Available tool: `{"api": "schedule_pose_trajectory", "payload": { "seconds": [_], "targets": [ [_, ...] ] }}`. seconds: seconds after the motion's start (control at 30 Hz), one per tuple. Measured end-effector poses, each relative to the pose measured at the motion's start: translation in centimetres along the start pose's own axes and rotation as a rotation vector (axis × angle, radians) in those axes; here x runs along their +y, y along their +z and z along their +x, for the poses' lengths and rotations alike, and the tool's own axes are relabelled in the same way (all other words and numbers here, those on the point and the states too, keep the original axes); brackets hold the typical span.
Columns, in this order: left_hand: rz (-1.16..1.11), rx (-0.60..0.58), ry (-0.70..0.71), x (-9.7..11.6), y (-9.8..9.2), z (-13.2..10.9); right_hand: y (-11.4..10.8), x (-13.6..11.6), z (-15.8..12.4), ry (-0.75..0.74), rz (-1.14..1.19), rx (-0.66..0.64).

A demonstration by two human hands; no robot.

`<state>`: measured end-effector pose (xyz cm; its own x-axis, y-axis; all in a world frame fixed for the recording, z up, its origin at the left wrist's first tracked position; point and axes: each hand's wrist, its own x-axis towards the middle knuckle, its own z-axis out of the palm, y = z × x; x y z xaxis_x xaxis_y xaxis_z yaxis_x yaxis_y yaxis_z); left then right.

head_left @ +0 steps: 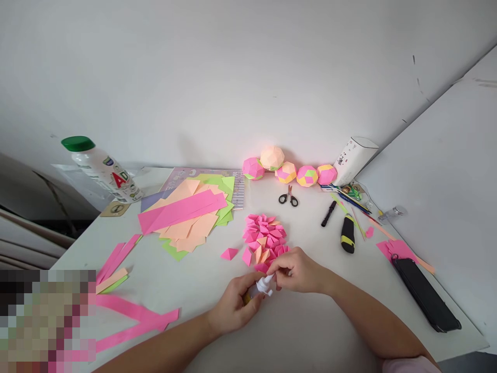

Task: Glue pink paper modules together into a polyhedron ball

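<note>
My left hand point(236, 304) is wrapped round a small glue bottle point(264, 284) with a white top, its nozzle tilted up to the right. The fingers of my right hand point(297, 270) are pinched at the tip of that nozzle; whether a small piece is between them is hidden. Just beyond both hands lies a pile of small folded pink and peach paper pieces point(264, 233). One pink folded piece point(229, 254) rests apart, left of the pile.
Coloured paper sheets point(182, 217) and pink strips point(128, 331) lie on the left, near a white bottle point(104, 173). Paper balls point(286, 172) line the wall behind scissors point(288, 198). A marker point(329, 214), a yellow-black cutter point(348, 234) and a black case point(425, 292) lie right.
</note>
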<state>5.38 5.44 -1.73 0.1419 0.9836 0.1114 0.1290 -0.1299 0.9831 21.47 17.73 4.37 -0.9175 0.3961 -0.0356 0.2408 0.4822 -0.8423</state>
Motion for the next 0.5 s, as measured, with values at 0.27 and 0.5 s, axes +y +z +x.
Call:
{"api": "schedule_pose_trajectory", "payload": {
  "seconds": [0.27,0.5],
  "targets": [
    [-0.014,0.083,-0.067,0.02,0.27,0.07,0.13,-0.17,0.08,0.065,0.156,0.034],
    [0.022,0.086,-0.032,0.01,0.06,0.22,0.04,-0.12,0.15,0.065,0.166,0.047]
  ]
}}
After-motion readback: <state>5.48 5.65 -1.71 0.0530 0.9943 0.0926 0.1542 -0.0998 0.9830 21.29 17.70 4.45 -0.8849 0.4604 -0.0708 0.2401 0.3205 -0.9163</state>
